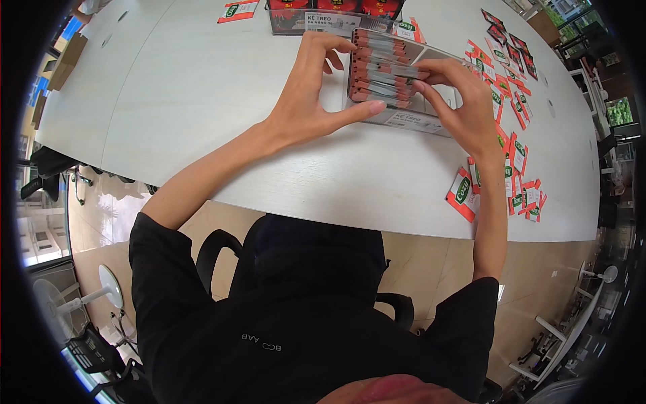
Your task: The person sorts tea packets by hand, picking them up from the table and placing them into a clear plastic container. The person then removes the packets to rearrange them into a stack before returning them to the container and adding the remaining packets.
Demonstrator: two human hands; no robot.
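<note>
A clear plastic box (377, 116) with a paper label stands on the white table, its left compartment filled with a row of thin red-and-silver sachets (380, 67) standing on edge. My left hand (303, 101) is spread around the box's left end, fingertips near the far left corner and thumb along the front wall. My right hand (468, 101) reaches over the right part of the box. Its thumb and fingers pinch the right end of one sachet in the row.
Many loose red-and-white Cozy sachets (463, 190) lie scattered on the right of the table, with several dark packets (517, 46) behind them. A second clear box (286, 23) holding red-and-black packets stands at the back, near another sachet (237, 11). The table's front edge (323, 221) runs close to my body.
</note>
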